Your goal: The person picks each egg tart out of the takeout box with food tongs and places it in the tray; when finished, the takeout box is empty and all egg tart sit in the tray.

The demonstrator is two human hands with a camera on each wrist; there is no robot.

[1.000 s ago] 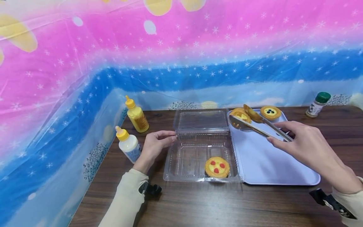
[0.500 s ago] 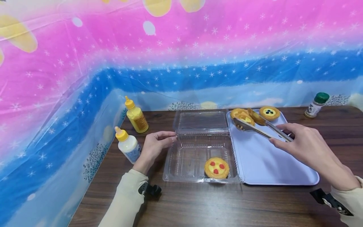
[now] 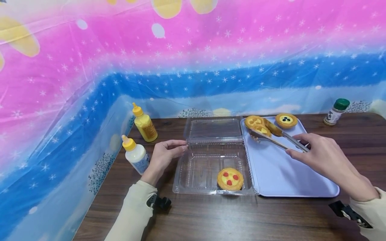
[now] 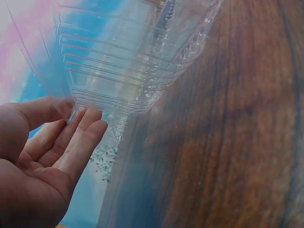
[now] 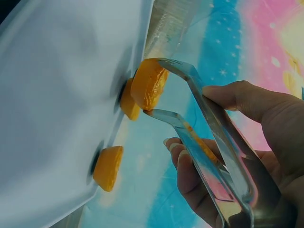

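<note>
My left hand [image 3: 165,155] pinches the back left corner of a clear plastic clamshell box [image 3: 196,174] between thumb and fingers, seen close up in the left wrist view. The box's lid lies folded back. Inside, at the front right, sits a tart with red pieces [image 3: 230,179]. In my right hand [image 3: 324,155] is a pair of metal tongs [image 5: 218,137], its tips on either side of a tart [image 5: 149,88] at the back of the lavender tray [image 3: 292,174]. That tart overlaps another plain-topped tart [image 3: 252,121] behind it.
A tart with dark berries [image 3: 285,119] sits at the tray's back right. Left of the box stand a yellow squeeze bottle [image 3: 146,127] and a white bottle with a yellow cap [image 3: 137,155]. A green-capped shaker [image 3: 336,112] stands back right, near the patterned cloth [image 3: 193,80].
The tongs' tips have moved slightly right and down around the nearer plain-topped tart and drawn closer together. My left hand stays on the box corner.
</note>
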